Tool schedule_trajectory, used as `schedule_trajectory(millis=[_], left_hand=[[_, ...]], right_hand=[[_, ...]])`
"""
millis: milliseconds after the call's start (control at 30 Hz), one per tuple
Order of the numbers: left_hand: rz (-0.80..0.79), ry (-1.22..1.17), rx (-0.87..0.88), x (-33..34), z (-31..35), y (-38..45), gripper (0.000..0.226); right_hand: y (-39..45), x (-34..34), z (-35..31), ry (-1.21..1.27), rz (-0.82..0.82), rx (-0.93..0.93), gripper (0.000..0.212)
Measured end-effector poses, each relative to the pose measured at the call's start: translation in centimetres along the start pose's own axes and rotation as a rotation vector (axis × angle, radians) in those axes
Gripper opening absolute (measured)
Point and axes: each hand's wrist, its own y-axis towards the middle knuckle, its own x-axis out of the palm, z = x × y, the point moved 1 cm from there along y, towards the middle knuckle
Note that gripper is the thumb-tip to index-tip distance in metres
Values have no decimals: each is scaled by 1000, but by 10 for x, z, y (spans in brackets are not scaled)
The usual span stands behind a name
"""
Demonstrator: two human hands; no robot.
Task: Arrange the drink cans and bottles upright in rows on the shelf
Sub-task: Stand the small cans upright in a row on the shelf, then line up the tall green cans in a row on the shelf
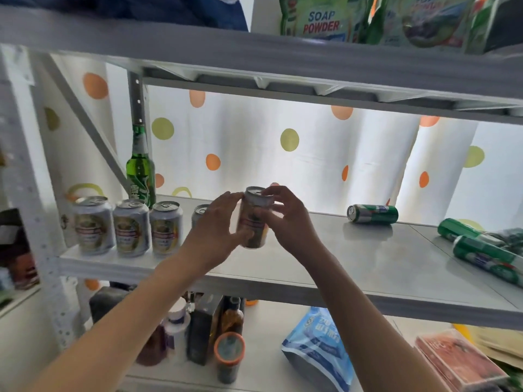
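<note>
Head: soap bags (319,22) read "SOAP POWDER".

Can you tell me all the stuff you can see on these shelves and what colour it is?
silver cans: four, standing in a row, middle shelf left
held can: one, silver, upright above the middle shelf
green bottle: one, upright behind the row
green cans: three, lying down, middle shelf right
soap powder bags: green, top shelf
blue pouch: one, bottom shelf
dark bottles: several, bottom shelf
left hand: on the held can
right hand: on the held can
</note>
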Motion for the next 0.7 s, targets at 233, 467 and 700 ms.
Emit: schedule_trajectory(millis=[233,467,700], left_hand=[[90,206,65,-28,-22,-15,36],[59,336,140,-24,-29,-24,45],[91,280,190,-6,-25,-20,46]], right_hand=[[-3,24,27,-135,-18,34,30],[-3,39,43,-170,-46,31,37],[-7,46,55,-283,-74,-32,32]])
